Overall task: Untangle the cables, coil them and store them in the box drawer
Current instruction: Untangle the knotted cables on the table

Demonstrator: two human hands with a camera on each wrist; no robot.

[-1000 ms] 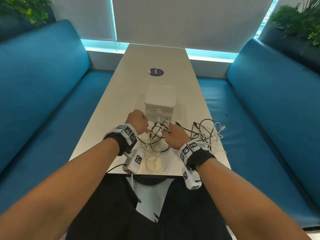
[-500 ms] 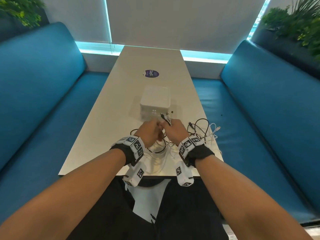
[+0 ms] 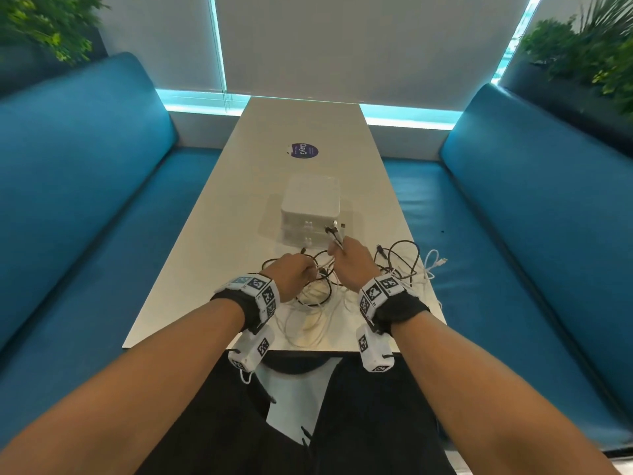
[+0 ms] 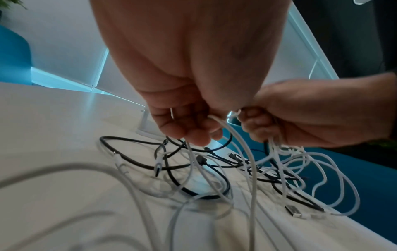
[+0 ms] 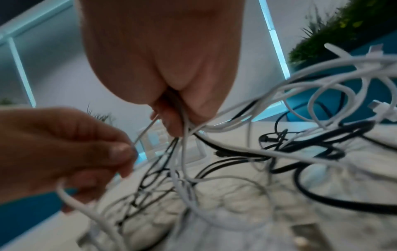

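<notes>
A tangle of black and white cables lies on the near end of the white table. My right hand grips a bunch of black and white cable ends that stick up past its fingers; the strands hang from its fist. My left hand pinches a thin white cable between thumb and fingers, close beside the right hand. The white drawer box stands just beyond both hands with its drawers shut.
Blue benches run along both sides of the table. A round purple sticker lies beyond the box. Green plants sit at the back corners. Loose white cable loops reach the table's near edge.
Both hands have drawn slightly apart, the left sliding down and left along the white cable. The right hand has lifted the bunch of cable ends toward the box front.
</notes>
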